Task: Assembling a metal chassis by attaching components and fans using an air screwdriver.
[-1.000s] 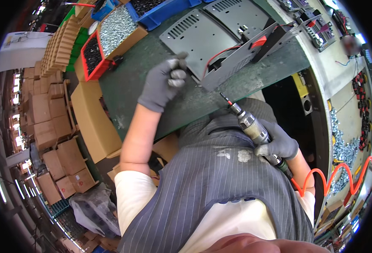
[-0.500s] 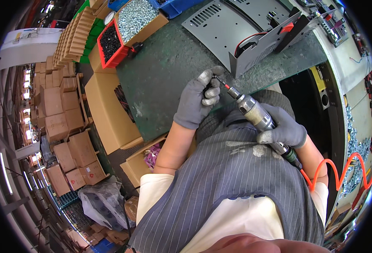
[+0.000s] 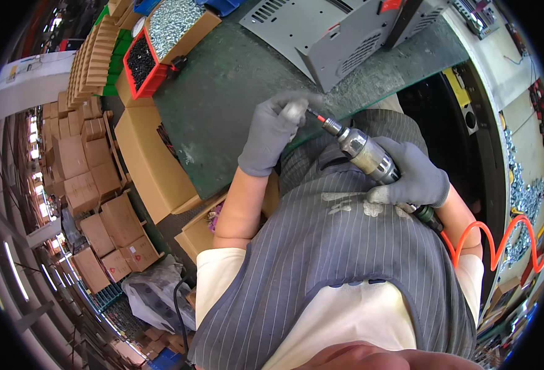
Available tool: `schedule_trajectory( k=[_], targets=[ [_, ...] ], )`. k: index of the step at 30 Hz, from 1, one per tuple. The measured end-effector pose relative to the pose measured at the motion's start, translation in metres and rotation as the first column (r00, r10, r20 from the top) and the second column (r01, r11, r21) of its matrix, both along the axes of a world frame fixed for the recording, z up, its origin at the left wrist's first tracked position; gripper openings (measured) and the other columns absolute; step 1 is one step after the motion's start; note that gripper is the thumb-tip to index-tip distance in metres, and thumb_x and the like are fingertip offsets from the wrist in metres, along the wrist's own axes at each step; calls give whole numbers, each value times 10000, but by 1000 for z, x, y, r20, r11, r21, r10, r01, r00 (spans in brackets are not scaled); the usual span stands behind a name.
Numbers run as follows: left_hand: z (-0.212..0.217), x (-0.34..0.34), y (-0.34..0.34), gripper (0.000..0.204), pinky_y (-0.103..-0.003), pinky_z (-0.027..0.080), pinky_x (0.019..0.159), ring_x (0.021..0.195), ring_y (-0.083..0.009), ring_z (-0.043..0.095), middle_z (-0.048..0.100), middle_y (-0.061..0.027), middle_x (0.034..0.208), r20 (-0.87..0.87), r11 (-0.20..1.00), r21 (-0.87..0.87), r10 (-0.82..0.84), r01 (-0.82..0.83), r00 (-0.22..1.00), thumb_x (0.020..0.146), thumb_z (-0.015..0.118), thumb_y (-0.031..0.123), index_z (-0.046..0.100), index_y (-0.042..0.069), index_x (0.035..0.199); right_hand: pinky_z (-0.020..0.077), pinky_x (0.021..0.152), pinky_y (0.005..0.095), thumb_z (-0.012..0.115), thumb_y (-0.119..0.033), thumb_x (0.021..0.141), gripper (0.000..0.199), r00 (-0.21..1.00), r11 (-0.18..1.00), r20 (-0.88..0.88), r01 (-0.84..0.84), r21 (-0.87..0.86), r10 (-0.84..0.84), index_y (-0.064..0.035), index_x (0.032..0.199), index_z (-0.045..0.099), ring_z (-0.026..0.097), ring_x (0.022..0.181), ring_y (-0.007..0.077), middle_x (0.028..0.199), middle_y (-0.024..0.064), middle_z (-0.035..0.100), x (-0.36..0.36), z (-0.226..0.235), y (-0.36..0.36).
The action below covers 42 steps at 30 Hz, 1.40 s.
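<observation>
Wrapped around the body of an air screwdriver [image 3: 363, 151], my gloved right hand [image 3: 415, 176] keeps it slanted in front of my apron, bit toward the upper left. An orange coiled hose [image 3: 494, 240] runs from its rear end. My gloved left hand [image 3: 275, 126] is closed right at the tip of the bit, fingertips curled together and slightly blurred. Whatever is pinched there is too small to make out. Beyond the tip, a grey sheet-metal housing [image 3: 321, 52] with vent slots and an upright perforated panel [image 3: 361, 52] rests on the dark green tabletop [image 3: 216, 105].
At the table's far left stand a red bin of black screws [image 3: 141, 65] and a carton of silvery screws [image 3: 174, 28]. An open cardboard box [image 3: 148, 160] adjoins the left edge. Stacked cartons [image 3: 78, 157] stand farther left. A pale bench [image 3: 525, 111] lies at right.
The housing and bins appear shifted up and left as the view moved. My left hand stays at the bit tip, its fingers changing their curl. The right hand keeps its grip.
</observation>
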<state>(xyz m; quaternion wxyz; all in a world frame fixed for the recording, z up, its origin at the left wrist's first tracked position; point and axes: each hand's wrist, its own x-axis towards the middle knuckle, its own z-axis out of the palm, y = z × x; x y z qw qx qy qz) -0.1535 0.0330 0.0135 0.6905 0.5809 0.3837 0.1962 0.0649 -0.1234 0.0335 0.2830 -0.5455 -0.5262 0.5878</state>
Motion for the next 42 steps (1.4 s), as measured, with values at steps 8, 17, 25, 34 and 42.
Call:
schedule_trajectory(
  k=[8, 17, 25, 34, 42],
  targets=[
    [-10, 36, 1, 536, -290, 464, 651, 712, -180, 576, 608, -83, 806, -415, 731, 666, 203, 145, 887, 675, 781, 353, 612, 30, 1068, 460, 773, 310, 816, -288, 615, 670, 975, 979, -83, 206, 6, -205, -9, 1155, 536, 580, 821, 168, 904, 71, 612, 25, -19, -35],
    [-16, 55, 12, 229, -361, 480, 683, 781, -264, 620, 662, -96, 851, -435, 588, 759, 139, 279, 890, 735, 734, 245, 680, 82, 886, 440, 825, 323, 799, -316, 639, 687, 949, 966, -189, 259, 8, -253, 5, 1180, 526, 566, 888, 192, 969, 98, 598, 34, -51, -35],
    [-15, 56, 17, 254, -372, 488, 712, 825, -284, 623, 665, -86, 901, -493, 545, 756, 109, 363, 863, 734, 730, 268, 696, 134, 947, 450, 803, 330, 778, -317, 625, 655, 951, 969, -188, 247, -12, -245, 9, 1144, 547, 575, 861, 212, 955, 119, 593, 31, -58, -22],
    [-14, 57, 20, 228, -380, 488, 708, 820, -282, 616, 655, -79, 908, -485, 426, 806, 80, 410, 871, 719, 735, 258, 706, 138, 911, 450, 798, 325, 783, -328, 634, 647, 967, 982, -170, 189, -14, -188, -3, 1144, 552, 581, 852, 215, 954, 121, 596, 32, -51, -17],
    [-13, 54, 28, 231, -359, 480, 757, 863, -267, 619, 664, -80, 939, -495, 426, 779, -31, 460, 868, 735, 726, 226, 700, 95, 922, 443, 737, 321, 770, -305, 667, 561, 973, 983, -149, 183, 15, -178, 2, 1084, 556, 563, 786, 195, 862, 91, 595, 32, -45, -8]
  ],
)
